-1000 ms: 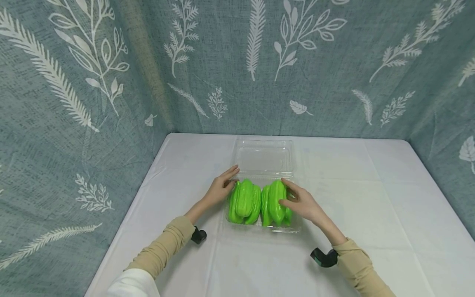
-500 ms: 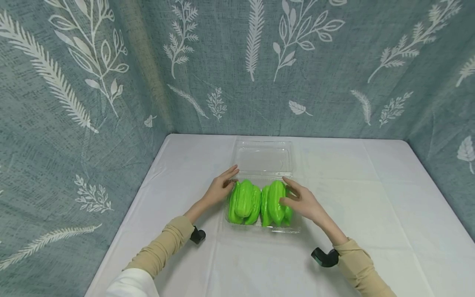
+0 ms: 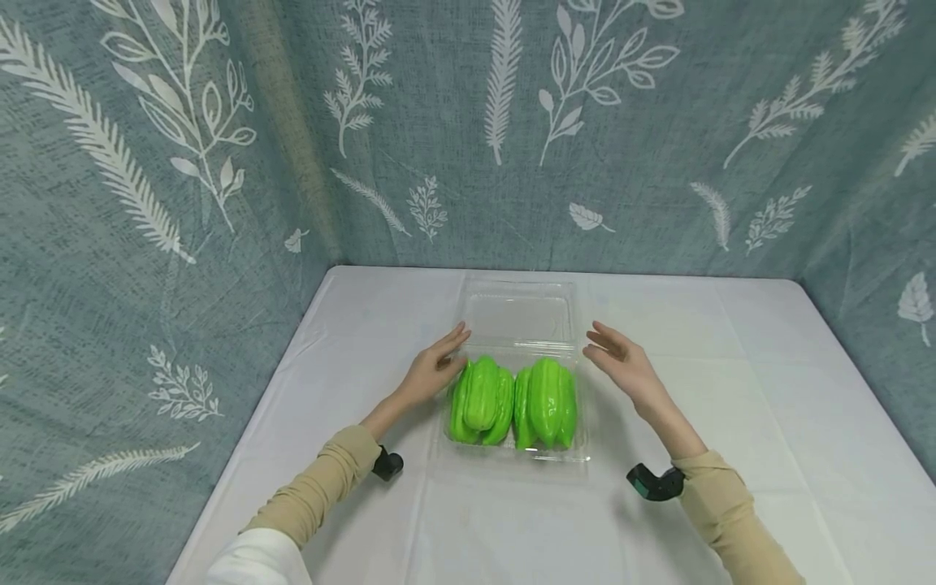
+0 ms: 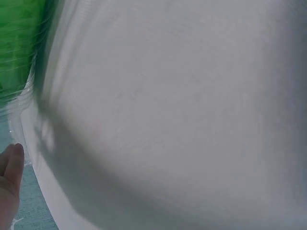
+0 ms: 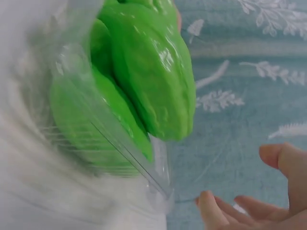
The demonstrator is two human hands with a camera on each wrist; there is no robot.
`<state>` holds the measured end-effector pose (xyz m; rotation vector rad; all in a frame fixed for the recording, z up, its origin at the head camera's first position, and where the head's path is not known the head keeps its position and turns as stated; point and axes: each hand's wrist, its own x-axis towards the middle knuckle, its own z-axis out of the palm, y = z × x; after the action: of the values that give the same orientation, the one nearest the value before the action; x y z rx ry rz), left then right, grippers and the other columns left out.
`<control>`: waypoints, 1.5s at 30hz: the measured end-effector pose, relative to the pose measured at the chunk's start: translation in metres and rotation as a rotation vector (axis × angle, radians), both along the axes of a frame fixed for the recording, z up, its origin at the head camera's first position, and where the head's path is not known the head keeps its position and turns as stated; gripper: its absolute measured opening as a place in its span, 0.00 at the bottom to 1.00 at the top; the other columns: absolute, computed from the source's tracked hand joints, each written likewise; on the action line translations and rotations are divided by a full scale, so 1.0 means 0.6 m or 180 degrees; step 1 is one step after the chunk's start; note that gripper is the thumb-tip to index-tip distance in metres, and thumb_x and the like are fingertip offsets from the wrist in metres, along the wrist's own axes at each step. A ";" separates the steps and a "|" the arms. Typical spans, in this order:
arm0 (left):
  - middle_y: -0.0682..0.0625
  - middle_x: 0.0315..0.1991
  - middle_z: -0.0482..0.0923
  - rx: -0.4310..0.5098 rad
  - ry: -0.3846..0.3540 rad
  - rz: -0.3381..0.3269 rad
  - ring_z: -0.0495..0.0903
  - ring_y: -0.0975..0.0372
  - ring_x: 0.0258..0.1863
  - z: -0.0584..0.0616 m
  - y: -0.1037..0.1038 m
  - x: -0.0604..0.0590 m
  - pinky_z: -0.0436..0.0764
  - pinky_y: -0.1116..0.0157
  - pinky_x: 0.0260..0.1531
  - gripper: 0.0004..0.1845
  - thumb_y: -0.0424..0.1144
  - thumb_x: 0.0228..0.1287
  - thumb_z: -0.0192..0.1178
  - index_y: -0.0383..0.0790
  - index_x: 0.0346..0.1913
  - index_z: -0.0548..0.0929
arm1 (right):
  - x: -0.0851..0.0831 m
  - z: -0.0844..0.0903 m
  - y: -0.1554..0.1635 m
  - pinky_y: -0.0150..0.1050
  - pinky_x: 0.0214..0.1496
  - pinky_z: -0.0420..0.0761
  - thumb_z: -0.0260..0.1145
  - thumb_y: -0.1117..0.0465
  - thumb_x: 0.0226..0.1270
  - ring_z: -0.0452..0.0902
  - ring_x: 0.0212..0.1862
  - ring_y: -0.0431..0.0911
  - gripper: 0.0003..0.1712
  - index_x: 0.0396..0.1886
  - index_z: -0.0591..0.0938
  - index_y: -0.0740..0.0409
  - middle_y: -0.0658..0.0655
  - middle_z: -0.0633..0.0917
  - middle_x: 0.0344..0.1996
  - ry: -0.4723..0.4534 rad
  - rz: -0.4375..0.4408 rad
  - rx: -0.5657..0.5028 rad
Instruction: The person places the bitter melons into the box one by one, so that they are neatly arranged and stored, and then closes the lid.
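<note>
From my remote seat I count 2 hands, 2 green fruits, 1 clear clamshell box w/ its lid flipped back flat. My left hand (image 3: pixel 433 370) sits against the left rim of the box (image 3: pixel 512 452), fingers straight and loose, fingertips by the hinge corner, gripping nothing; the left wrist cam shows just one fingertip (image 4: pixel 13 160) at the plastic edge, so contact w/ the rim looks likely but I can't tell for sure. Just right of that hand lies the 1st fruit (image 3: pixel 481 400), ribbed, bright green, lying in the box tray. 2nd fruit (image 3: pixel 546 401) is beside it, the two touching along their inner sides, both approx. parallel. My right hand (image 3: pixel 621 364) hovers just right of the 2nd fruit and the box, not touching either, fingers spread and relaxed, palm facing left toward the fruit; holds nothing. Right wrist cam confirms: fingers (image 5: pixel 225 211) apart from the box corner (image 5: pixel 160 191), green fruit (image 5: pixel 148 72) up and left of them. Open lid (image 3: pixel 517 311) lies beyond both hands, between their fingertips, on the white table cloth (image 3: pixel 731 406). 1 black wrist cam per arm shows below each sleeve.
</note>
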<state>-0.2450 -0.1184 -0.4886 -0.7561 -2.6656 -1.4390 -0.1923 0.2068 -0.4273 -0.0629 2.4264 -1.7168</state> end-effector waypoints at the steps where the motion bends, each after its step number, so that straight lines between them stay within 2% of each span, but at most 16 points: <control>1: 0.41 0.73 0.56 0.0023 0.0001 0.0024 0.61 0.47 0.70 0.002 -0.001 0.000 0.74 0.50 0.61 0.25 0.34 0.69 0.53 0.36 0.68 0.67 | -0.004 0.000 0.003 0.52 0.73 0.64 0.54 0.53 0.72 0.59 0.71 0.60 0.38 0.75 0.51 0.61 0.67 0.60 0.71 -0.0053 -0.0049 -0.0080; 4: 0.40 0.73 0.56 0.0131 -0.0021 0.0155 0.60 0.47 0.71 0.009 -0.002 -0.005 0.73 0.49 0.62 0.25 0.36 0.70 0.53 0.35 0.68 0.66 | -0.018 -0.001 0.011 0.47 0.73 0.65 0.53 0.52 0.73 0.59 0.71 0.59 0.39 0.75 0.49 0.63 0.68 0.59 0.72 -0.0221 -0.0189 -0.0353; 7: 0.40 0.73 0.56 0.0110 -0.0143 0.0389 0.59 0.47 0.71 0.019 -0.001 -0.017 0.71 0.49 0.64 0.25 0.37 0.71 0.50 0.34 0.68 0.66 | -0.037 -0.005 0.017 0.44 0.74 0.64 0.50 0.52 0.74 0.57 0.72 0.58 0.39 0.75 0.47 0.64 0.69 0.57 0.72 -0.0395 -0.0341 -0.0508; 11: 0.40 0.72 0.58 -0.0002 -0.0489 0.0692 0.62 0.46 0.69 0.032 0.000 -0.043 0.68 0.52 0.67 0.26 0.41 0.73 0.47 0.35 0.69 0.63 | -0.064 -0.013 0.023 0.42 0.75 0.61 0.45 0.53 0.76 0.52 0.74 0.58 0.38 0.75 0.43 0.65 0.69 0.53 0.73 -0.0613 -0.0309 -0.0599; 14: 0.40 0.71 0.60 -0.0112 -0.0747 0.0812 0.65 0.46 0.68 0.035 -0.001 -0.062 0.68 0.52 0.68 0.26 0.43 0.74 0.45 0.36 0.70 0.62 | -0.081 -0.019 0.026 0.43 0.77 0.57 0.42 0.56 0.77 0.47 0.75 0.59 0.37 0.74 0.39 0.68 0.69 0.47 0.74 -0.0777 -0.0185 -0.0848; 18: 0.38 0.71 0.60 -0.0214 -0.1026 0.0696 0.64 0.46 0.68 0.033 -0.002 -0.081 0.68 0.51 0.68 0.28 0.44 0.74 0.44 0.34 0.71 0.60 | -0.099 -0.025 0.023 0.43 0.78 0.54 0.42 0.58 0.77 0.45 0.76 0.58 0.36 0.74 0.39 0.69 0.69 0.45 0.74 -0.1068 -0.0200 -0.1215; 21: 0.37 0.71 0.59 -0.0202 -0.1170 0.0555 0.61 0.45 0.70 0.030 -0.003 -0.088 0.65 0.51 0.70 0.28 0.44 0.75 0.43 0.31 0.70 0.59 | -0.108 -0.030 0.018 0.43 0.77 0.56 0.42 0.58 0.77 0.46 0.76 0.56 0.35 0.74 0.41 0.67 0.68 0.46 0.74 -0.1282 -0.0296 -0.1295; 26: 0.36 0.69 0.62 -0.0165 -0.1278 0.0482 0.65 0.46 0.67 0.026 -0.001 -0.093 0.68 0.52 0.68 0.28 0.45 0.75 0.42 0.30 0.69 0.61 | -0.115 -0.039 0.013 0.42 0.77 0.55 0.41 0.61 0.77 0.46 0.76 0.55 0.34 0.74 0.41 0.67 0.67 0.47 0.74 -0.1450 -0.0276 -0.1549; 30: 0.34 0.68 0.64 -0.0063 -0.1280 0.0466 0.71 0.46 0.63 0.023 0.002 -0.096 0.75 0.54 0.63 0.27 0.43 0.75 0.43 0.28 0.69 0.61 | -0.118 -0.041 0.012 0.40 0.77 0.54 0.40 0.61 0.77 0.44 0.76 0.54 0.33 0.75 0.41 0.66 0.65 0.46 0.75 -0.1459 -0.0188 -0.1766; 35: 0.34 0.64 0.69 0.0266 -0.1064 0.0629 0.70 0.46 0.64 0.025 0.005 -0.097 0.76 0.55 0.62 0.24 0.35 0.71 0.50 0.27 0.66 0.66 | -0.119 -0.034 0.015 0.36 0.77 0.55 0.40 0.59 0.78 0.43 0.77 0.53 0.32 0.75 0.43 0.63 0.61 0.45 0.76 -0.1379 -0.0193 -0.1957; 38: 0.34 0.63 0.70 0.0662 -0.0980 0.0704 0.69 0.45 0.64 0.046 0.009 -0.083 0.74 0.54 0.63 0.22 0.31 0.67 0.53 0.27 0.63 0.70 | -0.117 -0.029 0.020 0.36 0.77 0.55 0.39 0.56 0.78 0.44 0.77 0.53 0.30 0.74 0.51 0.60 0.61 0.47 0.76 -0.1307 -0.0220 -0.2097; 40: 0.34 0.63 0.70 0.0917 -0.0922 0.0732 0.71 0.45 0.63 0.050 0.008 -0.077 0.75 0.56 0.62 0.21 0.30 0.66 0.55 0.27 0.60 0.72 | -0.113 -0.025 0.024 0.38 0.77 0.54 0.38 0.54 0.78 0.44 0.76 0.54 0.26 0.70 0.59 0.58 0.63 0.47 0.76 -0.1215 -0.0153 -0.2090; 42: 0.34 0.63 0.71 0.1151 -0.0856 0.0706 0.73 0.44 0.61 0.052 0.006 -0.070 0.77 0.60 0.60 0.20 0.29 0.65 0.56 0.26 0.58 0.73 | -0.108 -0.024 0.028 0.40 0.77 0.54 0.39 0.51 0.78 0.46 0.76 0.54 0.21 0.60 0.67 0.56 0.64 0.49 0.75 -0.1132 -0.0107 -0.2048; 45: 0.35 0.61 0.72 0.1415 -0.0652 0.0662 0.77 0.47 0.57 0.033 0.000 -0.069 0.80 0.67 0.55 0.17 0.27 0.63 0.58 0.24 0.54 0.75 | -0.098 -0.022 0.031 0.41 0.77 0.55 0.41 0.47 0.77 0.46 0.76 0.55 0.20 0.47 0.75 0.51 0.65 0.50 0.75 -0.0996 -0.0030 -0.1922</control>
<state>-0.2861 -0.1182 -0.4686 -0.3007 -2.3165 -2.0295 -0.2508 0.2254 -0.4405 0.1324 1.6350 -2.2053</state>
